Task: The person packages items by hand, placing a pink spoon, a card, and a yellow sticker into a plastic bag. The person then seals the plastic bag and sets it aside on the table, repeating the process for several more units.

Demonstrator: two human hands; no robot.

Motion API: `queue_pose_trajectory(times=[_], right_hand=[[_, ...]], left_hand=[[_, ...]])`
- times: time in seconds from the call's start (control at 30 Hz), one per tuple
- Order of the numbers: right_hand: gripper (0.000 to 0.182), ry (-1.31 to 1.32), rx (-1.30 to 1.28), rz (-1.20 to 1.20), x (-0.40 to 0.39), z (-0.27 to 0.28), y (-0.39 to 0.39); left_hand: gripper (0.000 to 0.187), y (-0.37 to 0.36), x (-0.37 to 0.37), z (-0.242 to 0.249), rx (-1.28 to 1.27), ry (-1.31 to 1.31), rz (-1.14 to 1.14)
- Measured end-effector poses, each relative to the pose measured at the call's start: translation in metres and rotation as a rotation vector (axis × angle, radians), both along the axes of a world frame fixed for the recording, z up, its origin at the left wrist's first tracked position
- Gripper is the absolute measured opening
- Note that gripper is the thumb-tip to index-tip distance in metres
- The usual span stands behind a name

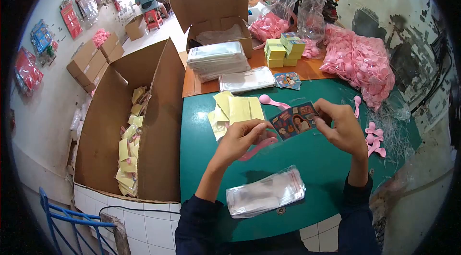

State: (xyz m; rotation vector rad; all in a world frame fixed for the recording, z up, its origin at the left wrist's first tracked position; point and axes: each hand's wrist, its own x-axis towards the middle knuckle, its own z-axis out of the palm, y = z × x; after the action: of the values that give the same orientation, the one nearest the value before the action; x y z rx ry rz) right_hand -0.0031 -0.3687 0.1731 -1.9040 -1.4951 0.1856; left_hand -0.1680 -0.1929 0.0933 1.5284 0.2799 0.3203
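Clearly, the right hand [340, 127] pinches the printed card [294, 120] by its right edge; the left hand [244, 140] grips a clear bag with a pink spoon [259, 149] at the card's left; yellow cards [238, 111] lie just beyond, on the green table [201, 159].

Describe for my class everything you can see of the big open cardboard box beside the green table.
The tall box looks like plain brown corrugated cardboard. It stands upright and open-topped on the white-tiled floor, alongside the green table; whether they touch is unclear. Loosely heaped inside are yellow packets, some showing pink, lying against the wall nearest the table. No hand touches it.
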Motion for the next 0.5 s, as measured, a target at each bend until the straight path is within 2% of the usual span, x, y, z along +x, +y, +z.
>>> queue_pose_trajectory(times=[0.13,0.23,0.27,0.3,0.33,0.37,0.47,0.5], right_hand=[[0.012,0.116,-0.04,0.138,-0.006,-0.005,0.003],[0.014,-0.034,-0.266,0.282,-0.002,-0.019,0.011],[0.016,-0.194,-0.255,0.343,-0.001,-0.029,0.012],[0.015,-0.212,-0.156,0.345,-0.002,-0.039,0.014],[0.014,-0.23,-0.058,0.347,-0.005,-0.047,0.017],[0.014,-0.249,0.04,0.349,-0.006,-0.051,0.017],[0.015,0.136,-0.107,0.371,-0.007,-0.044,0.014],[0.014,0.206,-0.129,0.297,-0.007,-0.043,0.011]], left_hand=[[0.027,-0.004,0.001,-0.004,0.115,-0.015,-0.055],[0.032,-0.005,0.003,-0.008,0.284,-0.006,-0.109],[0.036,-0.01,0.003,-0.005,0.387,-0.004,-0.084],[0.04,-0.014,0.004,-0.004,0.488,-0.001,-0.06],[0.052,-0.018,0.003,-0.004,0.482,0.011,-0.048],[0.053,-0.02,0.003,-0.004,0.52,0.039,-0.032],[0.053,-0.025,0.001,-0.001,0.633,0.129,-0.018],[0.052,-0.027,-0.002,0.0,0.667,0.166,-0.039]])
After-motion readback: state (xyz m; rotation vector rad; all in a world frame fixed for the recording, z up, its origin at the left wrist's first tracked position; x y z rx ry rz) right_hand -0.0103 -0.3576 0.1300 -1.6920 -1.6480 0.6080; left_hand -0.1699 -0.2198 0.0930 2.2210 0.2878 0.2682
